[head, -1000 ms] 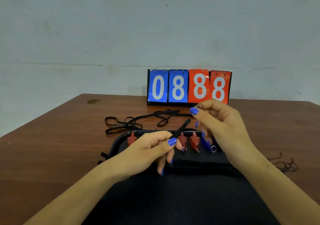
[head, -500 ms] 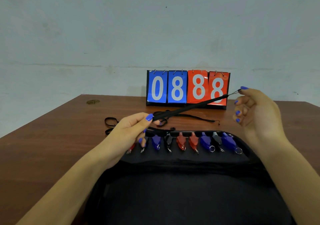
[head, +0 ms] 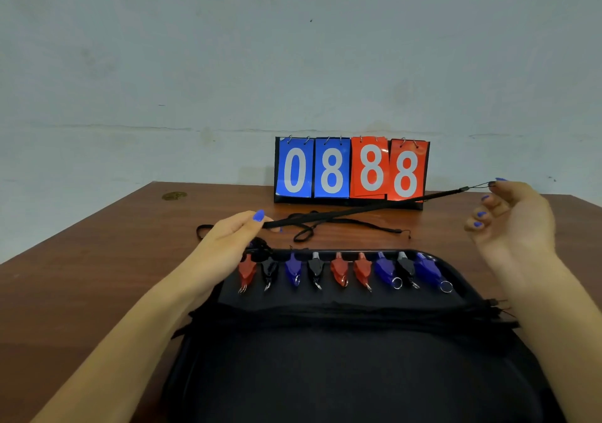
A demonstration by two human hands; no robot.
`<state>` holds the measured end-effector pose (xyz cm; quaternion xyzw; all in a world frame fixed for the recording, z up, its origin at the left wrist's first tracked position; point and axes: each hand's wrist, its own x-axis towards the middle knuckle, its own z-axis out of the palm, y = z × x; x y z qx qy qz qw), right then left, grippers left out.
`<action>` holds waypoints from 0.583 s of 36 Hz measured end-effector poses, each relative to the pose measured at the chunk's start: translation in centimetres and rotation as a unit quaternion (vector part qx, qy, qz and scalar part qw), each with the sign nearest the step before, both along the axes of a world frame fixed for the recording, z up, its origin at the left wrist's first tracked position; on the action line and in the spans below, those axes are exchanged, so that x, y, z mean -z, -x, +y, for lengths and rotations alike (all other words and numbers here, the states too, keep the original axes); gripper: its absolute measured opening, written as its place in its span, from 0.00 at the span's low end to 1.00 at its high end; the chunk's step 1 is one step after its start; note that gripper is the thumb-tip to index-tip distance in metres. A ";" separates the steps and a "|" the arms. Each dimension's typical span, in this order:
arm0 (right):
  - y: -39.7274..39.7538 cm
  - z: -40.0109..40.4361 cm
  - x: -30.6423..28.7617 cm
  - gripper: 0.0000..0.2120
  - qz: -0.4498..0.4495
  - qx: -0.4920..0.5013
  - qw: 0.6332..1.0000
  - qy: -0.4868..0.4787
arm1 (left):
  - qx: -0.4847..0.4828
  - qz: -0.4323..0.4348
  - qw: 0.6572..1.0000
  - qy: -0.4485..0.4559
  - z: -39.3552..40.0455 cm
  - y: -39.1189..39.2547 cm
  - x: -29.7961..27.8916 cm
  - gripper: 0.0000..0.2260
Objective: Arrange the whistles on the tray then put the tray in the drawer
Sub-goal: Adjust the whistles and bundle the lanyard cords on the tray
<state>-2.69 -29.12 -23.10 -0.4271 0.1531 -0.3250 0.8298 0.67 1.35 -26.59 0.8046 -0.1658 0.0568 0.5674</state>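
Nine whistles point(head: 342, 271) lie in one row along the far edge of the tray point(head: 325, 298), a black padded case open on the table point(head: 81, 276) near its front edge. From left to right they run red, black, blue, black, red, red, blue, black, blue. Each is small and glossy, its narrow mouthpiece pointing to the far rim and a metal ring at its near end; the black ones show pale tips. They sit close side by side, none stacked.

The left hand point(head: 231, 236) hangs over the tray's far left corner, thumb and forefinger pinching one end of a black lanyard point(head: 374, 207); its other fingers are tucked under and hard to see. The lanyard runs taut and rising to the right, passing in front of the scoreboard point(head: 351, 170), which stands at the table's far edge and reads 0 8 in blue and 8 8 in red. The right hand point(head: 511, 220) is raised beyond the tray's right edge, palm toward the left, thumb and forefinger nipping the lanyard's thin cord end while the other fingers curl loosely apart.

More loose cords point(head: 329, 227) lie tangled on the table between tray and scoreboard. A small coin-like disc point(head: 174, 195) rests near the table's far left corner.
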 end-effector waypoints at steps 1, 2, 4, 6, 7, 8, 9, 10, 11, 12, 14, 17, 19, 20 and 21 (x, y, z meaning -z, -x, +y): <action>-0.1 -0.3 0.0 0.07 0.002 0.012 1.000 -0.007 | -0.008 -0.005 1.000 -0.011 0.1 -0.1 0.0 0.15; -0.1 -0.5 0.1 0.07 0.003 0.031 0.999 -0.013 | -0.013 -0.007 1.000 -0.023 0.4 -0.2 0.0 0.14; -0.1 -0.9 0.1 0.07 0.004 0.092 0.996 -0.018 | -0.040 -0.016 0.997 -0.065 1.0 -0.6 0.1 0.12; 0.0 -1.3 -0.1 0.07 0.004 0.150 0.989 0.013 | -0.081 -0.024 0.989 -0.120 1.2 -0.7 0.1 0.12; 0.1 -1.4 -0.1 0.07 0.004 0.169 0.985 0.041 | -0.095 -0.030 0.985 -0.139 1.3 -0.7 0.1 0.12; 0.1 -1.6 -0.2 0.08 0.003 0.180 0.981 0.070 | -0.101 -0.027 0.984 -0.146 1.4 -0.7 0.0 0.13; 0.1 -1.8 -0.1 0.08 0.004 0.186 0.978 0.093 | -0.096 -0.015 0.985 -0.143 1.4 -0.7 -0.2 0.14; 0.2 -2.0 0.1 0.08 0.011 0.186 0.976 0.113 | -0.087 -0.001 0.988 -0.130 1.5 -0.7 -0.4 0.15; 0.1 -2.2 0.3 0.08 0.026 0.183 0.974 0.130 | -0.070 0.010 0.992 -0.107 1.7 -0.6 -0.6 0.16; 0.1 -2.6 0.4 0.07 0.046 0.175 0.973 0.146 | -0.052 0.014 0.995 -0.084 1.8 -0.5 -0.7 0.16; -0.2 -3.7 0.6 0.07 0.107 0.148 0.964 0.192 | -0.029 0.017 0.997 -0.062 2.0 -0.6 -0.9 0.16; -0.5 -5.6 1.0 0.06 0.239 0.080 0.904 0.346 | -0.032 0.027 0.998 -0.056 2.4 -0.8 -0.9 0.19; -0.2 -6.2 1.8 0.05 0.310 0.063 0.819 0.479 | -0.044 0.042 0.995 -0.073 2.8 -1.1 -0.7 0.19; 0.0 -6.3 2.3 0.04 0.337 0.069 0.774 0.532 | -0.047 0.048 0.994 -0.091 3.1 -1.2 -0.6 0.18; 0.2 -6.3 2.8 0.02 0.360 0.077 0.741 0.562 | -0.042 0.055 0.991 -0.113 3.3 -1.2 -0.6 0.17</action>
